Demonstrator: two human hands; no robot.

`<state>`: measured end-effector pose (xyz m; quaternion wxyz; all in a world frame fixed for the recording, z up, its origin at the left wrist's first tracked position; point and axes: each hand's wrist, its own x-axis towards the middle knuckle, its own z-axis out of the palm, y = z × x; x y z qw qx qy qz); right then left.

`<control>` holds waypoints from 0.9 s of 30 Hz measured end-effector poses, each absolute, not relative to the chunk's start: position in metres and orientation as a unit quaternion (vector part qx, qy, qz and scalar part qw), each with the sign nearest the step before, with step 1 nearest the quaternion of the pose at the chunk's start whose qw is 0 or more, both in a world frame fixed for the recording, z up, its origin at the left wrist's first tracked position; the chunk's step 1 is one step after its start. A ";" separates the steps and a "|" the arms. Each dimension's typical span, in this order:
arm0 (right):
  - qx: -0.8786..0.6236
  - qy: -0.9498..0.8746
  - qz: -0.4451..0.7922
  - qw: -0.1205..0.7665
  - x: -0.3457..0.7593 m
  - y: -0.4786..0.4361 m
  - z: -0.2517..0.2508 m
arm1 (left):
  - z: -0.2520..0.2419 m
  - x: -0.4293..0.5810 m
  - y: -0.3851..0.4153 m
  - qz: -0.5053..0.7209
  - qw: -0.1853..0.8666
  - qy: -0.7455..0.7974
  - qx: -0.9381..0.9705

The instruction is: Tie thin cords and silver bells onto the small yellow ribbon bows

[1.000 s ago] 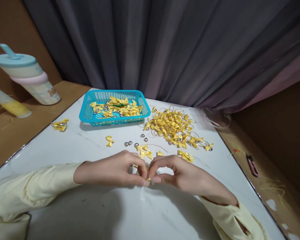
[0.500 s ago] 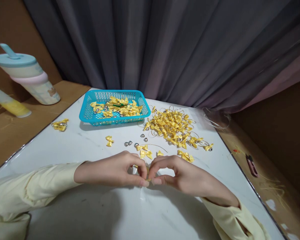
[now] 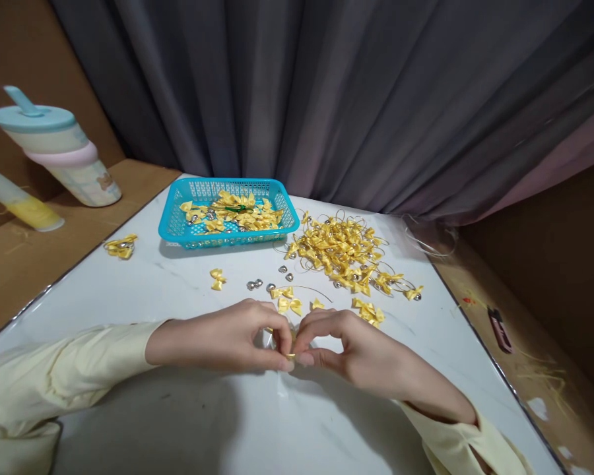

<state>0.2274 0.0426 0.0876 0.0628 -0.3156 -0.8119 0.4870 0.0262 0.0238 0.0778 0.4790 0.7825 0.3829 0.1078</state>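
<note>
My left hand [image 3: 242, 335] and my right hand [image 3: 349, 346] meet low over the white table, thumbs and fingertips pinched close together. Between them shows a short bit of thin gold cord [image 3: 290, 356]; the rest of it is hidden behind the fingers. Just beyond the fingertips lie yellow satin bows [image 3: 290, 305], and a loose strand of gold cord [image 3: 311, 288] curves behind them. Small silver heart-shaped beads [image 3: 270, 287] are scattered nearby. A single yellow bow [image 3: 218, 279] lies beyond my left hand.
A blue plastic basket [image 3: 228, 243] of bows and beads stands at the back. Right of it spreads a heap of corded yellow bows [image 3: 339, 247]. A tumbler [image 3: 74, 158] and a spool of yellow thread [image 3: 34, 214] are at left, a pink-and-black cutter [image 3: 499, 332] at right.
Both hands stay in nearly the same place. The fingertips have shifted slightly, and the gold cord shows a little more clearly at the left thumb. The view has moved very slightly.
</note>
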 end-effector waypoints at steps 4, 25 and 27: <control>-0.318 -0.810 0.488 0.063 0.228 0.043 0.088 | 0.078 0.026 0.024 0.112 0.470 0.375 0.791; -0.316 -0.815 0.482 0.054 0.228 0.043 0.088 | 0.071 0.023 0.025 0.104 0.477 0.364 0.793; -0.316 -0.813 0.485 0.055 0.228 0.044 0.088 | 0.070 0.023 0.025 0.107 0.476 0.363 0.794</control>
